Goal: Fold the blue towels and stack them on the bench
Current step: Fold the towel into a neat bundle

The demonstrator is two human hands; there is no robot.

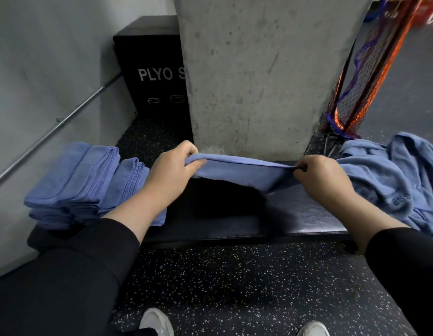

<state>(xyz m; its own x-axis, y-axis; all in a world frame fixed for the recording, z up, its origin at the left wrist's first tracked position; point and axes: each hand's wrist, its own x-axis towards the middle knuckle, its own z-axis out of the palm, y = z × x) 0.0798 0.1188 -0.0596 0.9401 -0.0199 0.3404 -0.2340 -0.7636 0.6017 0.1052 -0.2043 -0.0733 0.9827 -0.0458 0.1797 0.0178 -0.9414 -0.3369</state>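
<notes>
My left hand pinches one end of a blue towel, my right hand grips the other end; towel's stretched btwn them, held just above the bench. Folded stack sits on bench left of my left arm, unfolded pile right beside my right hand.

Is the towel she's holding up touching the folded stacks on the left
Apart. The head view shows the left hand between the held towel and the folded stacks, and the towel's left end stops at that hand.
</notes>
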